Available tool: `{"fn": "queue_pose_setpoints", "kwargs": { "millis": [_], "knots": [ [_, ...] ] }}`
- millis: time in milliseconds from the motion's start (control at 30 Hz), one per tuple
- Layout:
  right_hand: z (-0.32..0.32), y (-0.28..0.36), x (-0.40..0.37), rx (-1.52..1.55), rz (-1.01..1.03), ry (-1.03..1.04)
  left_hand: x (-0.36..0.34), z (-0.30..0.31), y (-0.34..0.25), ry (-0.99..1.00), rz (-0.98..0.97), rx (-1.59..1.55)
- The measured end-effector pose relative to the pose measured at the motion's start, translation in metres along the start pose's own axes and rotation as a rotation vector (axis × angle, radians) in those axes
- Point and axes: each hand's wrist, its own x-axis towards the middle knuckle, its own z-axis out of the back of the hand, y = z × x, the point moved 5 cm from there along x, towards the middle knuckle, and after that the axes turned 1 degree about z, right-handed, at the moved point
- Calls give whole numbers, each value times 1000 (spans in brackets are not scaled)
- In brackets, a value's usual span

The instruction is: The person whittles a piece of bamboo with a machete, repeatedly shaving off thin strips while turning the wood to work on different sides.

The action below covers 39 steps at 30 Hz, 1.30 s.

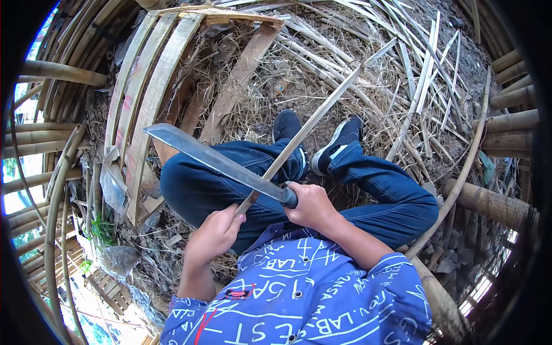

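My right hand [310,204] is closed round the dark handle of a machete [213,158], whose broad blade points up and left over my knee. In my left hand [218,233] I grip the near end of a long split bamboo strip [316,118]. The strip slants up and right, away from me, past my shoes. Near my left hand the blade crosses over the strip, overlapping it in this view. My crossed legs in blue jeans [374,190] lie beneath both.
A slatted wooden crate [155,75] stands at the upper left. Several split bamboo strips [425,75] lie on the shaving-covered ground at the upper right. Bamboo pole walls [52,138] rise at both sides, and a thick bamboo pole [489,204] lies at the right.
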Motion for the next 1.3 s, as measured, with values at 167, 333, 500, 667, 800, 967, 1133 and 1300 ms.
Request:
{"fn": "queue_pose_setpoints", "kwargs": {
  "millis": [167,333,500,667,800,967,1133,1300],
  "knots": [
    [3,0,0,-27,12,-23,-4,-1,-10,-13,-12,19],
    [4,-5,0,-88,-31,-10,-8,-6,-14,-50,-44,30],
    [17,-16,-3,-143,-81,-57,-10,-8,-15,-36,-4,28],
    [27,-20,-3,-229,-109,-88,-10,-9,-16,-41,-7,26],
    [31,-22,-3,-251,-102,-89,-12,-10,-15,-63,-38,35],
    [68,-66,-2,-315,-356,-216,-14,-9,-17,-40,10,34],
    [116,-133,15,-417,-444,-281,-14,-11,-17,-33,3,20],
    [123,-119,19,-408,-381,-266,-11,-6,-22,-83,-49,0]
  ]
}}
